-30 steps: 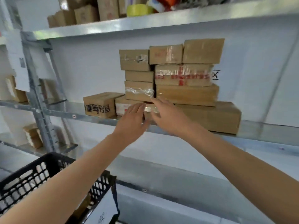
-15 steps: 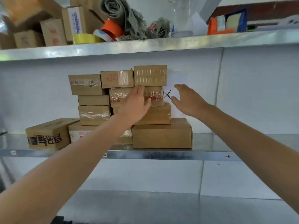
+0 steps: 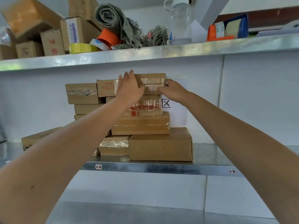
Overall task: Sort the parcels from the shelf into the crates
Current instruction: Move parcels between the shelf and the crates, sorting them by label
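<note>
Since half a second ago both hands have risen from the middle of the stack to its top right parcel point(image 3: 152, 84). The left hand point(image 3: 130, 91) lies flat over the parcel's left front, fingers together and reaching above its top edge. The right hand point(image 3: 174, 91) cups the parcel's right end, thumb on the front face, so the parcel sits clasped between the two hands. It rests on a parcel with red printed tape point(image 3: 144, 107), the uppermost tier of the stack, toward the middle of the metal shelf point(image 3: 210, 152). The shelf's front edge carries small labels reading "1-2" point(image 3: 98, 167) and "1-3" point(image 3: 232, 171). A boxed X mark point(image 3: 166, 103) shows on the white wall behind. The upper shelf point(image 3: 178, 50) holds tape rolls point(image 3: 84, 48), cartons and a clear bottle point(image 3: 181, 23).
</note>
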Demonstrator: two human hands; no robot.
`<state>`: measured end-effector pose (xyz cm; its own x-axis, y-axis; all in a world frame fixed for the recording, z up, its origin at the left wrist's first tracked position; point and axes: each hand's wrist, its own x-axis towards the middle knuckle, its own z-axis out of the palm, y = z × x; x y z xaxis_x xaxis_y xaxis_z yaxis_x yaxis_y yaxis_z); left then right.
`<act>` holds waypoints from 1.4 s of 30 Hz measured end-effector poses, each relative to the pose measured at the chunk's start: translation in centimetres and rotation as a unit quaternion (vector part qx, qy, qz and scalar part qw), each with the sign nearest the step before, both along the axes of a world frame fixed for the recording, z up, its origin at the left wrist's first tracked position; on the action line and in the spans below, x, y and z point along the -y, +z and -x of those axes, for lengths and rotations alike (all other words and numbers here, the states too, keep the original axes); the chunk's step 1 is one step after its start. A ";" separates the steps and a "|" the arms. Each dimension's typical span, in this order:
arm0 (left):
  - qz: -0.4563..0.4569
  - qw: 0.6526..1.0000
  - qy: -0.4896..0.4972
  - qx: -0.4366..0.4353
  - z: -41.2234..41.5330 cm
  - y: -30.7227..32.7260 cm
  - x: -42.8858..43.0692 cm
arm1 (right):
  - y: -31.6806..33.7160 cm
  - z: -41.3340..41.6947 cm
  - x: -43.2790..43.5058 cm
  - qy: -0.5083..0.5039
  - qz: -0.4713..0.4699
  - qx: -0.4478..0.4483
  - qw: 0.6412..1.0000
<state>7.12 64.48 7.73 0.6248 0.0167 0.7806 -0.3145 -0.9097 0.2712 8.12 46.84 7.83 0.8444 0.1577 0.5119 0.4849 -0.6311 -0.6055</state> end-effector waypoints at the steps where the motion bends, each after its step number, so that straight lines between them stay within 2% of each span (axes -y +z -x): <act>1: 0.011 1.000 -0.019 0.017 0.2 0.3 0.3 | 0.0 -0.2 0.0 0.010 -0.018 0.004 1.000; 4: 0.058 0.990 -0.089 0.091 1.0 0.3 1.7 | -0.1 -0.4 0.6 0.042 -0.091 0.022 0.995; 6: 0.181 0.965 -0.163 0.095 2.0 -0.1 2.8 | -0.2 0.2 1.6 0.062 -0.141 0.046 0.987; 9: 0.380 0.897 -0.224 0.021 2.5 -1.0 4.3 | -0.8 1.9 3.6 0.082 -0.195 0.095 0.973; 11: 0.485 0.835 -0.258 -0.031 2.8 -1.9 4.9 | -2.1 3.1 4.9 0.088 -0.196 0.127 0.968; 13: 0.529 0.789 -0.306 -0.065 3.4 -3.3 5.3 | -3.6 4.5 6.1 0.082 -0.199 0.162 0.963; 16: 0.553 0.747 -0.360 -0.074 4.3 -5.9 6.0 | -5.5 6.8 7.1 0.059 -0.225 0.184 0.955; 18: 0.561 0.732 -0.380 -0.075 5.3 -7.5 6.7 | -6.6 8.1 7.3 0.040 -0.247 0.182 0.951; 23: 0.543 0.747 -0.375 -0.084 7.1 -9.9 7.5 | -8.9 10.1 7.1 -0.033 -0.284 0.179 0.941; 26: 0.533 0.766 -0.350 -0.086 8.0 -11.8 7.3 | -10.7 10.9 7.6 -0.044 -0.308 0.158 0.937; 29: 0.537 0.779 -0.311 -0.094 8.7 -14.6 6.7 | -14.1 11.5 7.4 -0.040 -0.282 0.115 0.952; 34: 0.578 0.767 -0.261 -0.093 10.6 -19.6 5.0 | -18.7 12.0 5.7 -0.016 -0.209 0.055 0.976; 38: 0.544 0.806 -0.210 -0.100 12.1 -22.1 2.9 | -20.9 11.9 4.4 -0.015 -0.120 0.034 0.992; 42: 0.504 0.847 -0.155 -0.068 13.4 -23.3 0.6 | -22.4 11.6 2.4 0.063 -0.170 -0.026 0.983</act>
